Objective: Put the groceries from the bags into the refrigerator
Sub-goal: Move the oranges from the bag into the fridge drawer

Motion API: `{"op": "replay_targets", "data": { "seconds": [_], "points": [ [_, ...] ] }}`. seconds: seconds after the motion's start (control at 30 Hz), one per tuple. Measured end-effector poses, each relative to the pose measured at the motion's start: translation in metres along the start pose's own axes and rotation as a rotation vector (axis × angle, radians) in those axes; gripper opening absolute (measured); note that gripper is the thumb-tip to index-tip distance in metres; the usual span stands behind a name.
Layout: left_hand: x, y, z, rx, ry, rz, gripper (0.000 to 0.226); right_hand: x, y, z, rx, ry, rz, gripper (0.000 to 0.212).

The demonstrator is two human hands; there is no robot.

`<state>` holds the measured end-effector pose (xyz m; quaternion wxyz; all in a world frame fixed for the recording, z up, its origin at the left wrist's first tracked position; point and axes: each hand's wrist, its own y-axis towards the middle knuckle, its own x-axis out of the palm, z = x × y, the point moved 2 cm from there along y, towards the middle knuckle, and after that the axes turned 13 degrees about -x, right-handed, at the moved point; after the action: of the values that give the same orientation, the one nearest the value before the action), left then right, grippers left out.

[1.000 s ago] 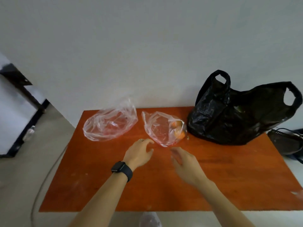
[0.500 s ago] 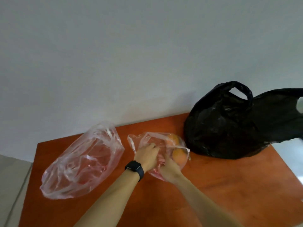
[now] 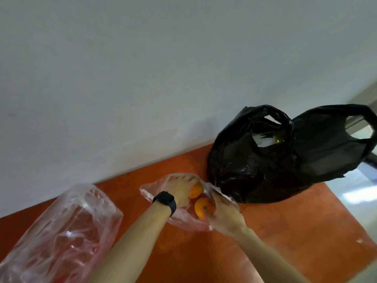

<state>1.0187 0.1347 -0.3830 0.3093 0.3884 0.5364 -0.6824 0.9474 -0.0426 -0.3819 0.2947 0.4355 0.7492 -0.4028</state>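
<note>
A small clear plastic bag [image 3: 183, 220] lies in the middle of the orange-brown table [image 3: 285, 231] and holds two oranges. My left hand [image 3: 181, 190], with a black watch on its wrist, reaches into the bag's mouth and curls over the farther orange [image 3: 196, 190]. My right hand [image 3: 226, 215] comes in from the right, partly under the plastic, and its fingers wrap the nearer orange [image 3: 200, 208]. Just right of the clear bag stands a black plastic bag [image 3: 275, 170], with pale and green contents showing through its handle hole.
A larger crumpled clear bag [image 3: 61, 231] lies at the left of the table and looks to hold nothing. A plain wall runs along the table's far edge. The table's right edge drops to a pale floor [image 3: 357, 193].
My hands went from hovering above the table to the clear bag, and both are now in it on the oranges. The view has tilted and moved closer.
</note>
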Motion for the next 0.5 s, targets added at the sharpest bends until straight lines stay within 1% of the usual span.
{"op": "replay_targets", "data": {
  "seconds": [0.03, 0.1, 0.13, 0.17, 0.23, 0.3, 0.37, 0.43, 0.47, 0.5],
  "points": [
    [0.002, 0.006, -0.001, -0.014, 0.005, -0.027, 0.083, 0.002, 0.002, 0.005, -0.005, -0.009, -0.04, 0.087],
    [0.006, 0.016, 0.001, -0.022, -0.005, -0.035, 0.084, 0.008, 0.003, 0.016, -0.023, -0.016, -0.079, 0.119],
    [0.007, 0.019, 0.003, -0.023, -0.007, -0.033, 0.083, 0.011, 0.004, 0.021, -0.034, -0.022, -0.079, 0.127],
    [0.007, 0.021, 0.005, -0.025, -0.015, -0.037, 0.082, 0.013, 0.003, 0.024, -0.045, -0.029, -0.071, 0.127],
    [0.011, 0.022, 0.009, -0.038, -0.047, -0.056, 0.078, 0.019, 0.001, 0.028, -0.079, -0.022, -0.058, 0.118],
    [0.015, 0.017, 0.011, -0.046, -0.054, -0.038, 0.071, 0.018, -0.001, 0.027, -0.1, -0.006, -0.026, 0.107],
    [0.021, 0.008, 0.009, -0.06, -0.083, -0.048, 0.069, 0.016, -0.001, 0.023, -0.099, -0.033, -0.055, 0.097],
    [0.027, -0.003, 0.003, -0.064, -0.115, -0.06, 0.071, 0.017, -0.002, 0.017, -0.102, -0.089, -0.117, 0.1],
    [0.028, -0.01, 0.0, -0.072, -0.136, -0.055, 0.072, 0.019, -0.001, 0.015, -0.103, -0.107, -0.129, 0.104],
    [0.028, -0.017, -0.004, -0.084, -0.169, -0.053, 0.073, 0.02, 0.0, 0.012, -0.098, -0.116, -0.131, 0.103]
  ]
}}
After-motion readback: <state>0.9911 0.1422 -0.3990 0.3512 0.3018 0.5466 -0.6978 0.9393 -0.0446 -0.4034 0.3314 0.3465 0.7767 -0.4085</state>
